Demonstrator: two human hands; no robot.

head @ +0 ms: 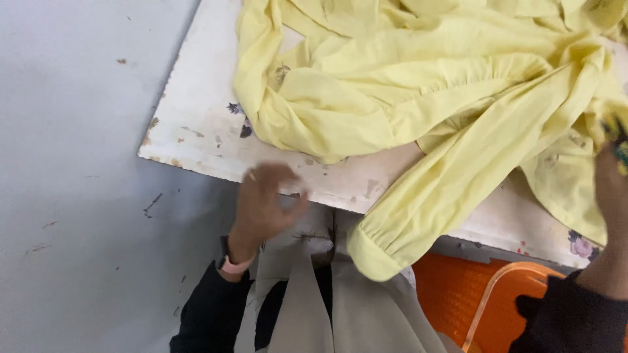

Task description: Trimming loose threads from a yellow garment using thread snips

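View from the head camera, looking down. A white worktop [196, 131], stained and chipped, with small flower prints, lies at an angle over a grey floor [78, 163]. A pale yellow garment [405, 85] is spread in loose folds over most of the worktop, from its far edge down to the near edge. One long sleeve [418, 202] runs toward the near edge, and its gathered cuff hangs over that edge, just above a beige cloth [340, 307] at the person's front.

The left hand [261, 199] hovers at the near edge of the worktop, close to the near left corner. It is blurred, its fingers spread and its grip open, holding nothing; the nearest fold of the garment lies just beyond it. A pink band [234, 266] circles the wrist above a dark sleeve.

The right hand [611, 186] is at the right border of the picture, against the garment near the worktop's right end. It is blurred and partly cut off, so whether its grip is closed cannot be told.

An orange crate [451, 287] sits below the near edge.
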